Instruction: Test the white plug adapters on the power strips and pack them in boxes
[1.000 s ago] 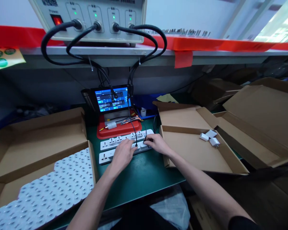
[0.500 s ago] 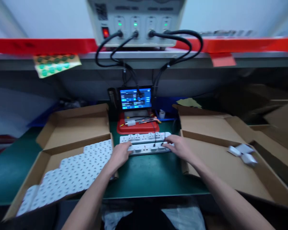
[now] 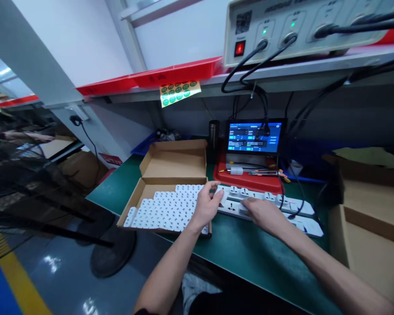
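Note:
Two white power strips lie side by side on the green bench, with thin black cables plugged in near their right end. My left hand is at the strips' left end, thumb and fingers pinched on a small white adapter. My right hand lies palm down on the nearer strip, its fingers curled over a white piece that is mostly hidden. Left of my left hand, an open cardboard box holds several rows of white adapters.
Behind the strips, a red tray carries a small lit screen. A tester with green lamps and black cables sits on the shelf above. A cardboard box stands at the right. A floor fan is on the left beside the bench edge.
The view has swung left, bringing the floor and fan into sight. My left hand has moved to the strips' left end and pinched an adapter. My right hand has slid left along the nearer strip.

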`<action>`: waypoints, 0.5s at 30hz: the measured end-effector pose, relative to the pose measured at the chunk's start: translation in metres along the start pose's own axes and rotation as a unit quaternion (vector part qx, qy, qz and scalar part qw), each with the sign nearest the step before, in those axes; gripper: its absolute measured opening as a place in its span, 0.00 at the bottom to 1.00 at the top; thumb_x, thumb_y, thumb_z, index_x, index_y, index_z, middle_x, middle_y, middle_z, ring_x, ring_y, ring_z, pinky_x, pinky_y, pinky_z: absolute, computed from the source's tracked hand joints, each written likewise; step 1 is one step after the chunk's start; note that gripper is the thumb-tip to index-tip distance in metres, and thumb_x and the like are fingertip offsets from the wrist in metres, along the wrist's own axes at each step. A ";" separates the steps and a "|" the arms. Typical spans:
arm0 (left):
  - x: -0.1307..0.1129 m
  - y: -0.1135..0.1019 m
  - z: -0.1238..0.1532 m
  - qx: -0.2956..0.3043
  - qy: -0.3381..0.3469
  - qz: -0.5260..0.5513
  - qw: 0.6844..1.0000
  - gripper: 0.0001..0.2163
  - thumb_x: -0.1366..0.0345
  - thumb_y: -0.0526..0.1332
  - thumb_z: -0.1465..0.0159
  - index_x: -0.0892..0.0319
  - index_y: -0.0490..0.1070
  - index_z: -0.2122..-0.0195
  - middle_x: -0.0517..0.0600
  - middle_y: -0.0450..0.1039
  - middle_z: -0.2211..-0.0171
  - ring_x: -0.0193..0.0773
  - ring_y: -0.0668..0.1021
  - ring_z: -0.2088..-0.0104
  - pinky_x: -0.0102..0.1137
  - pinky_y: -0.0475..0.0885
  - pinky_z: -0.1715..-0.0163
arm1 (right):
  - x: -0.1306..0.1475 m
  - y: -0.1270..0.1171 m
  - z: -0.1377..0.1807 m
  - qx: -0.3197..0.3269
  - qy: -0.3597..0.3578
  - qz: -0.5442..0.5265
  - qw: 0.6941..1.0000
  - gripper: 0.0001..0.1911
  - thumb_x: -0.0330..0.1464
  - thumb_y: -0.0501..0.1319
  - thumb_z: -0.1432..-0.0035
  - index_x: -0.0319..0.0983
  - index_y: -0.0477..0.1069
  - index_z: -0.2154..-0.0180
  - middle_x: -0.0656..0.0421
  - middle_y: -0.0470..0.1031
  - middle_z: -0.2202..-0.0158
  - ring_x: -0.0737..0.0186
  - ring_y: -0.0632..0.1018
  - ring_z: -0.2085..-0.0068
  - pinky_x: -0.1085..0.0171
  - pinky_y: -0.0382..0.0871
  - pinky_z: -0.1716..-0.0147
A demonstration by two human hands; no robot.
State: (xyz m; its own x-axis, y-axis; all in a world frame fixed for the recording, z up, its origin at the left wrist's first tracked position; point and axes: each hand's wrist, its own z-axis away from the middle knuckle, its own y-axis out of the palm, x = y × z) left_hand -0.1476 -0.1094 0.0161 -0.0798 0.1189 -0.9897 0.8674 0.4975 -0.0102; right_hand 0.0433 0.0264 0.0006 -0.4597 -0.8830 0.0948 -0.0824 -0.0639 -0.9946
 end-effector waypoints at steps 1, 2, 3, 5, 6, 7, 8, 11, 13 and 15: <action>0.001 -0.006 0.003 -0.024 0.001 -0.009 1.000 0.20 0.52 0.66 0.33 0.55 0.72 0.44 0.55 0.74 0.51 0.34 0.79 0.65 0.29 0.78 0.68 | -0.001 -0.006 0.000 -0.025 -0.002 -0.030 0.999 0.07 0.32 0.62 0.34 0.40 0.77 0.55 0.47 0.82 0.55 0.47 0.84 0.59 0.58 0.74 0.63; 0.002 -0.012 0.005 -0.046 0.005 -0.022 0.999 0.19 0.53 0.68 0.34 0.56 0.73 0.46 0.55 0.75 0.52 0.35 0.79 0.64 0.29 0.78 0.67 | 0.000 -0.014 0.001 -0.053 -0.003 -0.073 0.996 0.10 0.35 0.62 0.33 0.40 0.77 0.53 0.47 0.82 0.53 0.46 0.84 0.57 0.57 0.75 0.61; 0.002 -0.016 0.008 -0.063 0.012 -0.032 0.997 0.18 0.53 0.69 0.35 0.56 0.74 0.49 0.55 0.75 0.52 0.36 0.80 0.63 0.30 0.78 0.64 | 0.002 -0.022 0.002 -0.075 -0.004 -0.129 0.989 0.13 0.38 0.61 0.32 0.41 0.77 0.50 0.47 0.82 0.53 0.47 0.84 0.55 0.57 0.75 0.60; 0.002 -0.018 0.012 -0.078 0.020 -0.032 0.996 0.16 0.53 0.69 0.35 0.57 0.76 0.52 0.55 0.77 0.55 0.37 0.80 0.62 0.31 0.78 0.62 | 0.014 -0.036 0.003 -0.088 -0.015 -0.267 0.960 0.18 0.43 0.61 0.32 0.43 0.75 0.45 0.50 0.83 0.54 0.50 0.84 0.57 0.58 0.76 0.61; 0.001 -0.016 0.015 -0.077 0.017 -0.019 0.997 0.16 0.52 0.68 0.34 0.57 0.77 0.53 0.55 0.78 0.57 0.38 0.81 0.63 0.32 0.78 0.62 | 0.022 -0.040 0.003 -0.081 -0.019 -0.333 0.939 0.20 0.44 0.62 0.32 0.44 0.73 0.43 0.51 0.83 0.56 0.51 0.83 0.59 0.58 0.77 0.63; 0.001 -0.011 0.018 -0.073 0.010 0.002 0.997 0.16 0.51 0.66 0.32 0.58 0.78 0.53 0.54 0.79 0.58 0.38 0.81 0.63 0.33 0.78 0.62 | 0.031 -0.043 0.002 -0.073 -0.020 -0.390 0.918 0.22 0.45 0.62 0.32 0.44 0.72 0.41 0.53 0.83 0.59 0.53 0.83 0.62 0.59 0.77 0.65; 0.002 -0.006 0.022 -0.063 0.003 0.029 0.998 0.17 0.50 0.65 0.31 0.58 0.78 0.51 0.55 0.80 0.58 0.39 0.81 0.62 0.34 0.78 0.61 | 0.039 -0.044 0.001 -0.069 -0.017 -0.434 0.898 0.23 0.45 0.62 0.32 0.44 0.71 0.40 0.54 0.82 0.61 0.54 0.83 0.63 0.59 0.77 0.66; 0.005 0.006 0.034 -0.019 -0.005 0.089 0.996 0.22 0.52 0.67 0.33 0.57 0.76 0.41 0.57 0.81 0.50 0.45 0.82 0.52 0.39 0.78 0.50 | 0.059 -0.039 -0.002 -0.077 0.001 -0.490 0.869 0.23 0.45 0.61 0.31 0.44 0.69 0.40 0.57 0.80 0.66 0.55 0.82 0.67 0.60 0.76 0.68; 0.004 -0.004 0.039 -0.004 0.004 0.068 0.998 0.25 0.54 0.70 0.35 0.57 0.74 0.38 0.58 0.78 0.45 0.47 0.81 0.48 0.41 0.77 0.46 | 0.064 -0.037 0.000 -0.079 0.000 -0.484 0.872 0.23 0.46 0.60 0.30 0.44 0.68 0.39 0.58 0.79 0.69 0.56 0.80 0.70 0.59 0.76 0.70; -0.004 -0.038 0.040 -0.018 0.023 -0.020 0.999 0.23 0.55 0.69 0.34 0.56 0.75 0.40 0.59 0.77 0.44 0.46 0.82 0.50 0.40 0.78 0.49 | 0.062 -0.039 0.007 -0.071 -0.017 -0.456 0.887 0.22 0.46 0.59 0.29 0.46 0.69 0.38 0.57 0.79 0.68 0.55 0.80 0.69 0.58 0.75 0.69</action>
State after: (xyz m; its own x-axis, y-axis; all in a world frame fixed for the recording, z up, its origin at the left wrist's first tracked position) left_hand -0.1609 -0.1632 0.0146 -0.1380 0.1379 -0.9808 0.8449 0.5331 -0.0439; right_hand 0.0247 -0.0291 0.0445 -0.1169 -0.5081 0.8533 -0.5180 -0.7019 -0.4889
